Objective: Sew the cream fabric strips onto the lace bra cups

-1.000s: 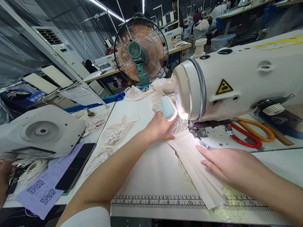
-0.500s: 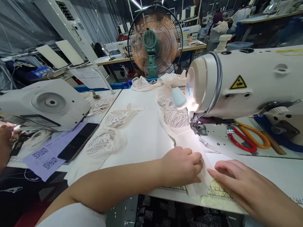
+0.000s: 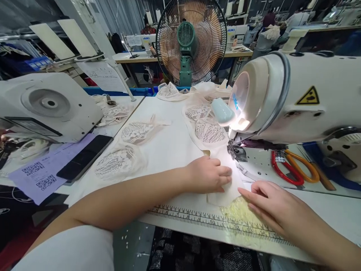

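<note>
My left hand (image 3: pixel 208 175) lies curled on the near end of a cream fabric strip (image 3: pixel 225 165), its fingers closed on the cloth. My right hand (image 3: pixel 267 205) rests beside it on the table with fingers stretched out, fingertips touching the strip's edge. The strip runs up to the presser foot (image 3: pixel 237 152) of a white sewing machine (image 3: pixel 296 101), under its small lamp (image 3: pixel 222 111). Behind the foot the strip joins lace cup pieces (image 3: pixel 207 130).
More lace pieces (image 3: pixel 118 162) lie to the left on the table. A black phone (image 3: pixel 84 157) and a QR-code paper (image 3: pixel 39 175) sit beside a white machine (image 3: pixel 47 105). Red and orange scissors (image 3: pixel 293 169) lie behind the needle. A fan (image 3: pixel 191 39) stands at the back. A ruler (image 3: pixel 214 224) lines the front edge.
My left hand came back from the lace behind the needle to the strip's near end. Both hands and the strip's end then shifted toward the presser foot.
</note>
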### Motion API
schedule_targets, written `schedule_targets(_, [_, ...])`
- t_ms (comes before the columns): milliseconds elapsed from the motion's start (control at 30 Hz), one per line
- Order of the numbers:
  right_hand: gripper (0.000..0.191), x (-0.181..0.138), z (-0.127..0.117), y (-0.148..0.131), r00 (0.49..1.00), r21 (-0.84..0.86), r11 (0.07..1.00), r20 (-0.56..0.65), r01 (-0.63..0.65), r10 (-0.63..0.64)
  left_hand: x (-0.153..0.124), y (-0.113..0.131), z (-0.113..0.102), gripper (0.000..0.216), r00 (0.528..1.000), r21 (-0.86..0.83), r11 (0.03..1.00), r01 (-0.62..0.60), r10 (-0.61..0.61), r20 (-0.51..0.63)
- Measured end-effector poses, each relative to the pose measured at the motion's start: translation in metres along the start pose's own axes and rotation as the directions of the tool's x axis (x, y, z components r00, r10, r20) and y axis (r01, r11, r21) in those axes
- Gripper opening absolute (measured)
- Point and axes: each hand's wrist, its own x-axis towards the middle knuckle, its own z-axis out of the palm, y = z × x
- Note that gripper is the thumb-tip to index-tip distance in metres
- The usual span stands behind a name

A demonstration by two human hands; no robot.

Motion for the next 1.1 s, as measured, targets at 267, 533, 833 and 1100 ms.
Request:
schedule_targets(267, [0.037,0.010,0.003,0.013,0.987,-0.051,0.995,0.135,-0.080,0.087,0.004,-0.022,0.004,0.029,1.000,-0.009,1.000,-0.007,0.007,0.001])
schedule_targets(533, [0.043,0.024,0.000,0.010,0.962,-0.167,0.973,0.196,-0.160,0.192,0.014,-0.026,-0.010,0.019,0.994,-0.105,0.994,-0.004,0.016,0.112])
schedule_targets(833, [0.047,0.036,0.000,0.003,0.940,-0.279,0.941,0.224,-0.192,0.258,0.015,-0.014,-0.008,0.023,0.992,-0.169,0.985,-0.023,0.044,0.120])
schedule_targets(1100, [0.049,0.043,-0.001,-0.001,0.897,-0.289,0.925,0.291,-0.248,0.331,0.011,-0.022,0.000,0.030,0.994,-0.225,0.974,-0.026,0.049,0.098])
